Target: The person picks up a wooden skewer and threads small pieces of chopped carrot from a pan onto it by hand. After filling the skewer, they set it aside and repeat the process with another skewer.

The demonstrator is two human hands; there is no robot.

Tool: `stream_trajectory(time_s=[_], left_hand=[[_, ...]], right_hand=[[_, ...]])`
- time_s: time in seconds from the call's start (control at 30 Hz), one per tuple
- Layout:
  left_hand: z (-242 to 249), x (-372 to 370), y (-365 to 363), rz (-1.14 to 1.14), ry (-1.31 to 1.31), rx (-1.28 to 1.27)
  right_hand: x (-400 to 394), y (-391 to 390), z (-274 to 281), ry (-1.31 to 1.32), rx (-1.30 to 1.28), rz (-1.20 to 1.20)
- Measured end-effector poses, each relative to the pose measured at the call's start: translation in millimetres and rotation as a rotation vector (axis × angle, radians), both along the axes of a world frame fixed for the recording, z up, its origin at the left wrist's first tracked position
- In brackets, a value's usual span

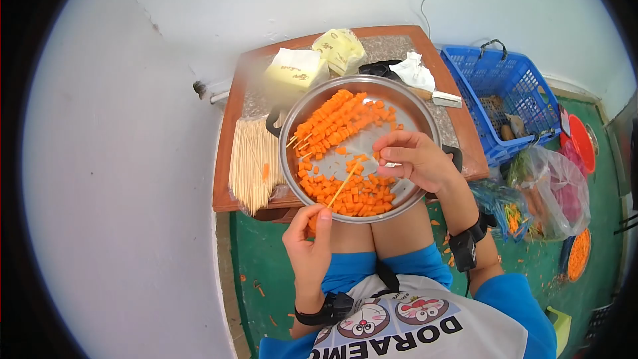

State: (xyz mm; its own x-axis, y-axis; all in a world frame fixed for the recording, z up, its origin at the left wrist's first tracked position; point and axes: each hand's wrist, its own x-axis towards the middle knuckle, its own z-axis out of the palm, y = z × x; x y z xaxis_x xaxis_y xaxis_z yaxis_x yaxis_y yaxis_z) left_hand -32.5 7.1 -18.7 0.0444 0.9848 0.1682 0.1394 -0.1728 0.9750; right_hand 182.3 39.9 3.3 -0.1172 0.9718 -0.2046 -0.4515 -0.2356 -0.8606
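Note:
My left hand (308,244) pinches a bamboo skewer (343,189) at the near rim of a wide steel pan (432,119). The skewer slants up over the pan, and orange carrot shows beside my left fingers. Over the pan's right side, my right hand (417,163) has thumb and forefinger together, with a small carrot piece (377,155) at the fingertips. Loose carrot cubes (359,196) cover the near part of the pan. Several finished carrot skewers (332,123) lie stacked along its far left side.
A bundle of bamboo skewers (252,163) lies left of the pan on the wooden table (454,96). Tissue packs (296,70) and a knife (446,99) sit behind it. A blue basket (495,143), plastic bags (548,189) and a bowl of carrot (579,254) stand on the right.

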Motion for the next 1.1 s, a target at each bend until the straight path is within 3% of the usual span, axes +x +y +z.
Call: stream_trajectory(time_s=[0.03,0.33,0.67,0.83,1.1], left_hand=[[-2,0,0,0.008,-0.029,-0.008],[2,7,0,0.0,0.002,-0.049],[10,19,-8,0.047,0.056,0.033],[10,21,-11,0.008,0.078,0.073],[12,20,-6,0.018,0.095,0.13]], right_hand=[[2,0,-1,0.113,-0.053,0.034],[-4,-4,-4,0.262,0.019,0.001],[-7,-24,11,0.205,0.186,-0.037],[-4,-26,12,0.342,0.103,0.026],[-12,-26,14,0.266,0.133,-0.032]])
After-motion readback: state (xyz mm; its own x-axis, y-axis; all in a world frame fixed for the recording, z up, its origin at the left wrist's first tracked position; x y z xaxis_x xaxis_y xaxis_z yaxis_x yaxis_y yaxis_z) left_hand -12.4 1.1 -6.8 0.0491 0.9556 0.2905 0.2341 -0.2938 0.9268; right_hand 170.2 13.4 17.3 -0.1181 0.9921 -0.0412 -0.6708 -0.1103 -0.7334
